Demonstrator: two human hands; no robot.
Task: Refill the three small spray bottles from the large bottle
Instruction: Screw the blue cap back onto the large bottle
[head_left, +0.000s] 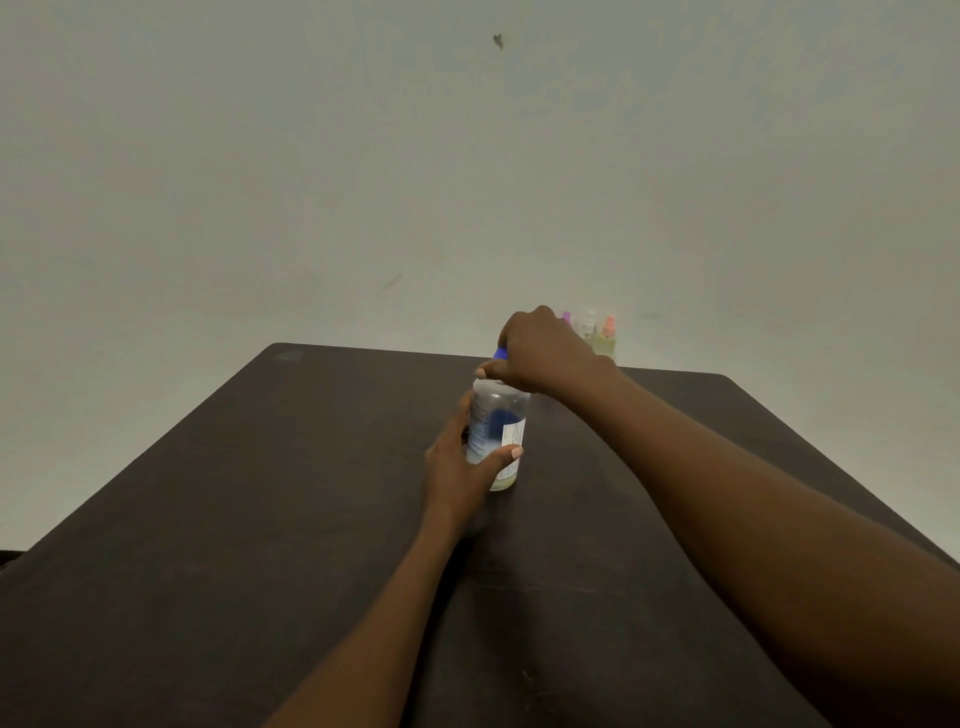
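The large bottle (497, 434) stands upright on the dark table (260, 519), a little beyond the table's middle and well short of its far edge. It is a clear plastic bottle with a blue and white label, and a shallow layer of pale yellowish liquid can be seen at its base. The lower body of the bottle is gripped by the left hand (457, 467), whose thumb is pressed across the front of the label while the remaining fingers are wrapped around the far side, out of sight. The blue cap (500, 354) is covered from above by the right hand (540, 351), the fingers being curled closed around it (only a small sliver of blue is visible at the hand's left edge). The three small spray bottles (597, 332) are grouped at the far edge of the table, partly hidden behind the right hand; a purple top, a clear one and an orange one can be made out, though the group is blurred. Behind the table a plain pale wall (363, 156) is seen.
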